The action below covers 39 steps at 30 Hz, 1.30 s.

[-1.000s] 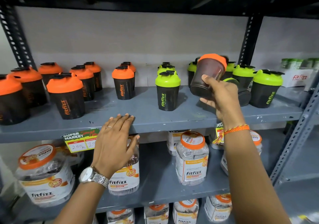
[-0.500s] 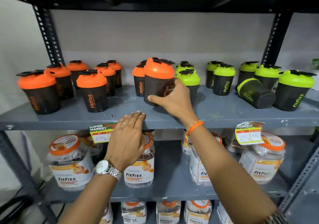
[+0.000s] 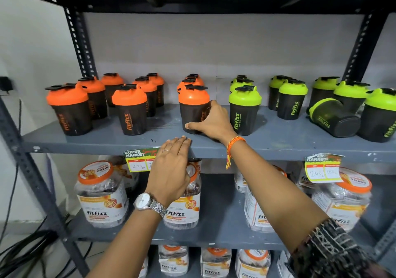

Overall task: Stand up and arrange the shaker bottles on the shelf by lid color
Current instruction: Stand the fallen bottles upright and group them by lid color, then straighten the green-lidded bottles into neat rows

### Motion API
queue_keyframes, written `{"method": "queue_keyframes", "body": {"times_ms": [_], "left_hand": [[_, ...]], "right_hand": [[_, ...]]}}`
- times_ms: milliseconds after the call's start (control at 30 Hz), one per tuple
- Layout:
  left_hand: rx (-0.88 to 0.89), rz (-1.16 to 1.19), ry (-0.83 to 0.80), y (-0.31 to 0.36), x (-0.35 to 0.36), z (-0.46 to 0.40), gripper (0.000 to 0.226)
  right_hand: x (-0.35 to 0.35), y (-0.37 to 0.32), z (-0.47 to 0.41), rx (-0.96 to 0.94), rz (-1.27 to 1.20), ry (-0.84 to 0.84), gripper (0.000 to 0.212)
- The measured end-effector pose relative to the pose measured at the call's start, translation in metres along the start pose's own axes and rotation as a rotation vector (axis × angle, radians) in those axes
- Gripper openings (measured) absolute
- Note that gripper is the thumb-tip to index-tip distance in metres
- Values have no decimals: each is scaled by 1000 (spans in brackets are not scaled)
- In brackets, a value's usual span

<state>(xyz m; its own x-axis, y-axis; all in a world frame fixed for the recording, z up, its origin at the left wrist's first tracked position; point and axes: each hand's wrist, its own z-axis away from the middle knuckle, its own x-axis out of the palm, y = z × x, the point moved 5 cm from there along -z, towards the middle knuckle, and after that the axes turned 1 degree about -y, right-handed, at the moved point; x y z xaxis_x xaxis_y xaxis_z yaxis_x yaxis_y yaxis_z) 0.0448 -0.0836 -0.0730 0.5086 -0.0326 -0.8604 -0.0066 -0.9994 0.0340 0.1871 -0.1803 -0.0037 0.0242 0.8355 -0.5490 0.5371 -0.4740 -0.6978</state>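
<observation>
On the grey shelf [image 3: 107,141], several orange-lid shaker bottles [image 3: 130,110] stand upright at the left and several green-lid shaker bottles [image 3: 245,110] stand at the right. My right hand [image 3: 211,122] grips an upright orange-lid shaker [image 3: 192,104] at the front middle, its base on the shelf, in front of other orange ones. One green-lid shaker [image 3: 334,120] lies on its side at the right, among the standing green ones. My left hand [image 3: 171,166] rests flat on the shelf's front edge, fingers together, holding nothing.
Dark perforated uprights [image 3: 79,46] frame the shelf and a dark shelf hangs above. Price tags [image 3: 139,159] hang on the front lip. Clear fitfizz jars with orange lids [image 3: 100,194] fill the shelves below. Black cables [image 3: 25,247] lie at the lower left.
My right hand carried the orange-lid shaker from the green group on the right to the orange side and set it upright on the shelf. The view shifted right. My left hand stayed on the edge.
</observation>
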Motion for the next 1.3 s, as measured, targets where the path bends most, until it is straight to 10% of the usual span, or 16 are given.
{"method": "queue_keyframes", "body": {"times_ms": [367,733,967,1300], "left_hand": [[-34,1,21,0,2,1,82],[-162,25,182,64,16,-9,62],[-26,90,227,118,33,-28,59],[-7,69,295,127,41,-30,50]], "right_hand": [[-12,8,15,34,93,-111,89],[-146,72,82,-15,213,196,30],[-259,110,73,144,835,500,53],[-273,159,48,377,876,326,69]]}}
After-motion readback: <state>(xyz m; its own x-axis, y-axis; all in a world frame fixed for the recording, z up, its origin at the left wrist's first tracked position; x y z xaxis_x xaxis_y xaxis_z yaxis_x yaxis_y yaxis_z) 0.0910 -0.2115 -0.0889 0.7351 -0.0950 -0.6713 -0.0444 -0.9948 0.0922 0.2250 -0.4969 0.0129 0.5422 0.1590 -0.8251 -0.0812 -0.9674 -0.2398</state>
